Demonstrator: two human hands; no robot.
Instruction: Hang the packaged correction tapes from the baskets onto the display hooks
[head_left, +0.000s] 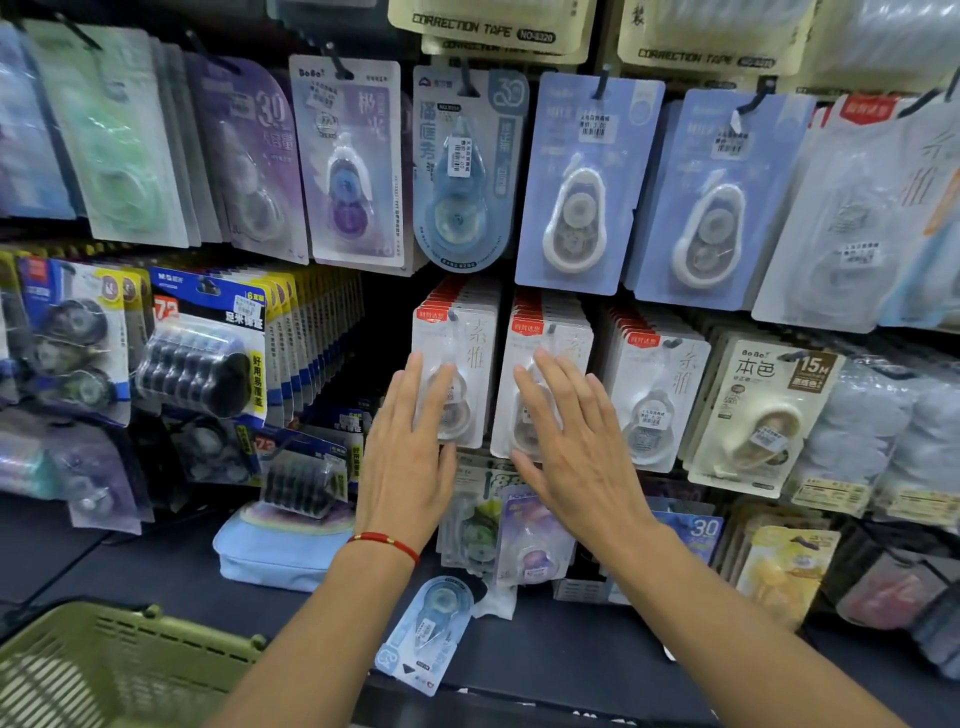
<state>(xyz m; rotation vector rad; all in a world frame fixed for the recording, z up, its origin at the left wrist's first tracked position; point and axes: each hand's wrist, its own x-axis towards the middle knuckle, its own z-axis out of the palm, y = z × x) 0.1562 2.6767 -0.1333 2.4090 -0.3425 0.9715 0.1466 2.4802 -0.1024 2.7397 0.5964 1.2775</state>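
Observation:
Two rows of white correction tape packs with red tabs hang on hooks at the middle of the display. My left hand (410, 447), fingers straight, presses flat on the left row of white packs (470, 338). My right hand (576, 441), also flat with spread fingers, presses on the neighbouring row of white packs (566, 332). Neither hand holds anything. A loose blue correction tape pack (423, 631) lies on the dark shelf below my forearms. A green basket (119, 670) sits at the lower left.
Blue and purple packs (569, 182) hang on the upper hooks. Dark refill packs (208, 353) fill the left side, beige packs (753, 415) the right. A light blue pouch (275, 556) lies on the shelf (545, 654).

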